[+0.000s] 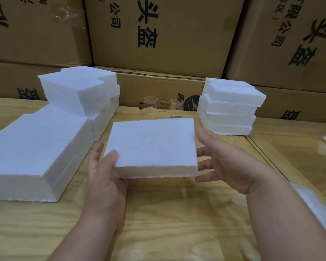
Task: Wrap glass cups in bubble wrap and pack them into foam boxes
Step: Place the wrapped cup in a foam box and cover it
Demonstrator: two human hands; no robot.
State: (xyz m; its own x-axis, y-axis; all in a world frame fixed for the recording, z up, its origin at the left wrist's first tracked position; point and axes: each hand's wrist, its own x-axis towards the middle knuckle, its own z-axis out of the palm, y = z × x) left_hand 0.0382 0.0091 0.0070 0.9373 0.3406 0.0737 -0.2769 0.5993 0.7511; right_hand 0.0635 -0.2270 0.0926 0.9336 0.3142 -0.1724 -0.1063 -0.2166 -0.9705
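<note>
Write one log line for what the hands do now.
left hand holds foam box | right hand open beside it | glass cups wait behind

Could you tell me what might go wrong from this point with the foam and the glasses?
The foam box is held above the table; only the left hand clearly grips it, while the right hand looks loose, so it might tip. The glass cups stand just behind it, and a forward sweep could knock them.

Pale wooden tabletop with visible grain and a seam running along its right side, wall of stacked brown cardboard cartons behind, printed with large black Chinese characters, soft even indoor light.
</note>
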